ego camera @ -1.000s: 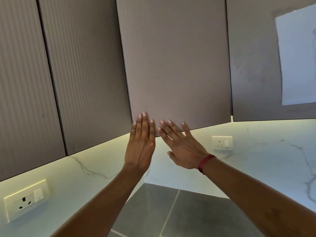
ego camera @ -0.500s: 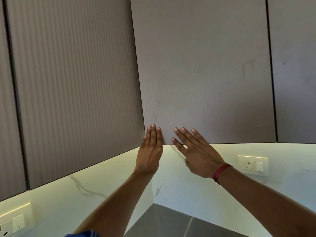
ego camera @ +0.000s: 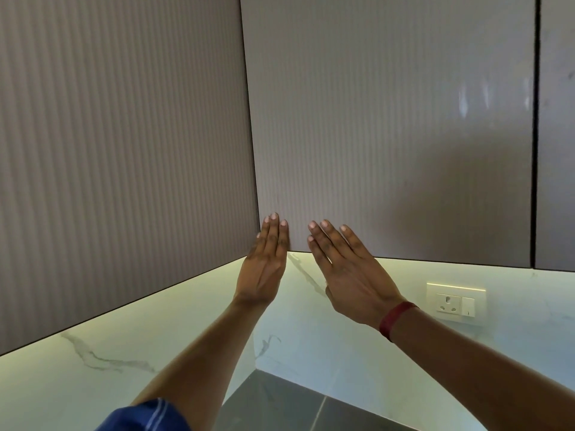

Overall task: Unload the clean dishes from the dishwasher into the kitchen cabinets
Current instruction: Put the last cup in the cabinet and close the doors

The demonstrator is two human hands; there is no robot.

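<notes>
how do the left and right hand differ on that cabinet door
The left hand holds its fingers together, pointing up; the right hand spreads its fingers, slanted up and leftward. The right wrist wears a red band; the left wrist is bare. Both are flat, fingertips against the lower edge of the cabinet door.

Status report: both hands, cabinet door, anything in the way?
Left hand open, fingertips at lower left corner of cabinet door. Right hand open beside it, same door. Door looks shut, nothing blocking.
</notes>
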